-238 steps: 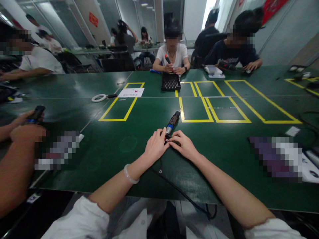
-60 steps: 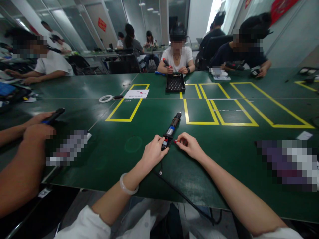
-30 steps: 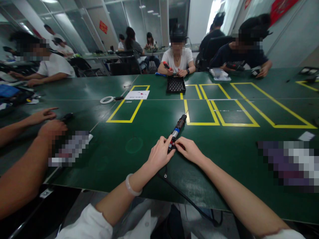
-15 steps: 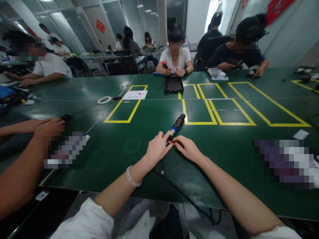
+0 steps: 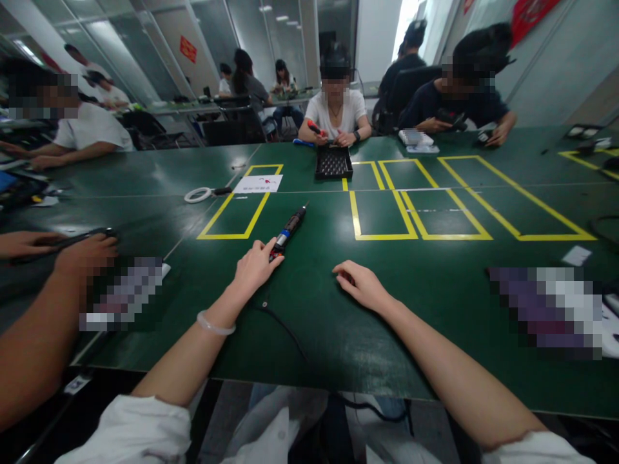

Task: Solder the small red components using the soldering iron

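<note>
My left hand (image 5: 255, 264) is wrapped over the rear end of an electric screwdriver (image 5: 291, 227). The tool has a dark body, a silver and blue band and a thin bit pointing away from me to the right. A black cord (image 5: 289, 327) with a small ring on it trails below that hand toward the table edge. To the right, apart from the tool, my right hand (image 5: 363, 283) rests at the green table (image 5: 319, 309) with loosely curled fingers and nothing visible in them. The palm side of my left hand is hidden.
Yellow tape rectangles (image 5: 384, 238) mark the table beyond my hands. A white paper (image 5: 258, 184) and a white ring (image 5: 198, 194) lie ahead left. Across sits a person with a black tray (image 5: 333, 162). A neighbour's arm (image 5: 39, 335) reaches in at left; a blurred packet (image 5: 546, 309) lies right.
My left hand has carried the electric screwdriver to the left, its cord dragging along. My right hand, earlier touching the tool's rear end, is now apart from it and has barely moved.
</note>
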`<state>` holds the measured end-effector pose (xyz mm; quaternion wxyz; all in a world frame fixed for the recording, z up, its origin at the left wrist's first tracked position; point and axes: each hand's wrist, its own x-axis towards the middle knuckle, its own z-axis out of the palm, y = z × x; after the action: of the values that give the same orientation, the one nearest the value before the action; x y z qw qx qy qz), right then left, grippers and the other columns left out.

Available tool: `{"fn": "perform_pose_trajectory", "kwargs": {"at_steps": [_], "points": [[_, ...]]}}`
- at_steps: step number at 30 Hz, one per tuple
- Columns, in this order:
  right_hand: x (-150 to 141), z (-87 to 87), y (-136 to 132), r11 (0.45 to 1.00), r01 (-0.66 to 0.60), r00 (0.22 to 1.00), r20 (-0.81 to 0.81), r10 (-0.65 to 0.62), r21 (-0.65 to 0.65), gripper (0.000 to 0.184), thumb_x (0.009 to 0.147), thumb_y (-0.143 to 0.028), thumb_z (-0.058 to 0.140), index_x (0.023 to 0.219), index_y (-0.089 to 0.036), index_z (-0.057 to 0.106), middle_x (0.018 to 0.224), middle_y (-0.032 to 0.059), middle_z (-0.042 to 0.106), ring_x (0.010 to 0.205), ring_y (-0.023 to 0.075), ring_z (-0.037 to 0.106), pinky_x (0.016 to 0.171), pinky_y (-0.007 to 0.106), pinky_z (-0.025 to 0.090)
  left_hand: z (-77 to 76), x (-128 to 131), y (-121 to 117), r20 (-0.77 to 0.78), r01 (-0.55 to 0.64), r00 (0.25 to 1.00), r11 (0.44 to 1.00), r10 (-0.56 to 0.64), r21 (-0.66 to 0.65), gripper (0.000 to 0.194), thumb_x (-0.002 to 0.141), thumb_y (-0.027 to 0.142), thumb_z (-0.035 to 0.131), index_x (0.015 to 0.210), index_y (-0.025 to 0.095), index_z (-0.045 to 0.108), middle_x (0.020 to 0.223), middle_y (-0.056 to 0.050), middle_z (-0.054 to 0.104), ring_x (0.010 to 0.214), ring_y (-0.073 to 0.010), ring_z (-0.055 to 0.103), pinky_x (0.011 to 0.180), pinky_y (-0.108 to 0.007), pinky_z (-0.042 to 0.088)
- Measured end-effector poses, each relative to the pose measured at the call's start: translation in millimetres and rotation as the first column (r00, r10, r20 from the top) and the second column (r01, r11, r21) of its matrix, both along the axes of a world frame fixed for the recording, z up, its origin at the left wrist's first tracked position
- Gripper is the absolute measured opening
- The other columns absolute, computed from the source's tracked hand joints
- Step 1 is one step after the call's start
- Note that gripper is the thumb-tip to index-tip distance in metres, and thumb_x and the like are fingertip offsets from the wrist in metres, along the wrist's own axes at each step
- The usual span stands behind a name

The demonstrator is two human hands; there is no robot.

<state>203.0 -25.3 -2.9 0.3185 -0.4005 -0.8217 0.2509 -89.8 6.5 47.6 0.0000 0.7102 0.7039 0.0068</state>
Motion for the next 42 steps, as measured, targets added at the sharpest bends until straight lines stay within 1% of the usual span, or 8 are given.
{"fn": "perform_pose_trajectory", "kwargs": {"at_steps": [11, 17, 21, 26, 33, 36, 39, 42], "points": [[0.0, -2.0, 0.5, 1.0, -0.008, 1.0, 0.009, 0.008, -0.013, 0.017, 0.092, -0.02, 0.05, 0.105, -0.02, 0.06, 0.087, 0.0025, 0.062, 0.072, 0.0141, 0.057, 0.068, 0.026, 0.044, -3.5, -114.7, 19.7, -0.02, -0.272, 0.962, 0.962, 0.272, -0.004, 0.065, 0.09, 0.061, 0.034, 0.147, 0.03, 0.037, 0.129, -0.019, 0.048, 0.106, -0.0386, 0.059, 0.082, -0.048, 0.049], [-1.4, -1.8, 0.9, 1.0, -0.005, 1.0, 0.024, 0.006, -0.019, 0.017, 0.092, -0.02, 0.05, 0.106, -0.02, 0.06, 0.087, 0.0022, 0.062, 0.073, 0.0138, 0.057, 0.068, 0.026, 0.043, -3.6, -142.4, 18.7, -0.076, -0.272, 0.957, 0.957, 0.28, 0.097, 0.063, 0.09, 0.058, 0.039, 0.141, 0.022, 0.046, 0.126, -0.023, 0.051, 0.109, -0.0408, 0.055, 0.081, -0.048, 0.046], [-1.3, -1.8, 0.7, 1.0, -0.004, 1.0, 0.03, 0.005, -0.02, 0.017, 0.092, -0.02, 0.051, 0.105, -0.02, 0.06, 0.086, 0.0021, 0.062, 0.072, 0.0138, 0.057, 0.067, 0.026, 0.043, -1.6, -128.7, 11.9, -0.175, -0.213, 0.952, 0.952, 0.253, 0.217, 0.055, 0.09, 0.049, 0.044, 0.133, 0.016, 0.05, 0.122, -0.022, 0.054, 0.109, -0.0366, 0.053, 0.084, -0.043, 0.046], [-1.3, -0.8, 0.5, 1.0, -0.005, 0.999, 0.045, 0.006, -0.023, 0.016, 0.092, -0.021, 0.051, 0.105, -0.02, 0.06, 0.086, 0.0022, 0.062, 0.072, 0.0138, 0.057, 0.068, 0.026, 0.043, -1.0, -108.5, 5.5, -0.246, -0.208, 0.933, 0.952, 0.261, 0.223, 0.045, 0.091, 0.041, 0.041, 0.122, 0.01, 0.053, 0.117, -0.022, 0.056, 0.103, -0.0361, 0.054, 0.077, -0.042, 0.047], [-1.8, -1.1, 1.0, 1.0, -0.005, 0.999, 0.049, 0.006, -0.024, 0.015, 0.091, -0.02, 0.052, 0.104, -0.021, 0.061, 0.088, 0.0025, 0.062, 0.073, 0.0141, 0.057, 0.068, 0.026, 0.043, 5.5, -110.9, 13.7, -0.159, -0.293, 0.93, 0.93, 0.331, 0.22, 0.042, 0.093, 0.039, 0.034, 0.109, 0.011, 0.06, 0.11, -0.021, 0.062, 0.094, -0.0356, 0.061, 0.073, -0.043, 0.048], [-2.0, -1.5, 1.2, 1.0, -0.004, 0.999, 0.042, 0.005, -0.03, 0.016, 0.092, -0.02, 0.052, 0.105, -0.021, 0.061, 0.089, 0.0024, 0.062, 0.074, 0.0137, 0.057, 0.068, 0.025, 0.042, 10.0, -92.5, 14.1, -0.048, -0.288, 0.95, 0.928, 0.308, 0.238, 0.04, 0.092, 0.039, 0.037, 0.111, 0.012, 0.06, 0.107, -0.02, 0.065, 0.093, -0.0345, 0.063, 0.075, -0.042, 0.048], [-1.7, -1.8, 1.9, 0.999, -0.011, 0.999, 0.032, 0.012, -0.034, 0.009, 0.092, -0.023, 0.052, 0.095, -0.02, 0.061, 0.084, 0.0017, 0.06, 0.072, 0.0134, 0.055, 0.066, 0.025, 0.04, 11.5, -52.0, 8.7, 0.213, -0.139, 0.972, 0.976, 0.102, 0.167, 0.033, 0.09, 0.039, 0.044, 0.109, 0.017, 0.061, 0.098, -0.012, 0.069, 0.091, -0.0274, 0.064, 0.078, -0.036, 0.047], [-1.3, -2.1, 2.9, 0.999, -0.027, 0.999, 0.025, 0.027, -0.027, 0.018, 0.093, -0.028, 0.053, 0.078, -0.019, 0.057, 0.076, 0.0007, 0.055, 0.068, 0.0131, 0.052, 0.063, 0.024, 0.038, 10.9, -1.2, 0.5, 0.553, 0.132, 0.821, 0.99, -0.141, 0.057, 0.032, 0.089, 0.04, 0.049, 0.107, 0.018, 0.062, 0.091, -0.006, 0.07, 0.086, -0.0203, 0.064, 0.079, -0.03, 0.047]]}}
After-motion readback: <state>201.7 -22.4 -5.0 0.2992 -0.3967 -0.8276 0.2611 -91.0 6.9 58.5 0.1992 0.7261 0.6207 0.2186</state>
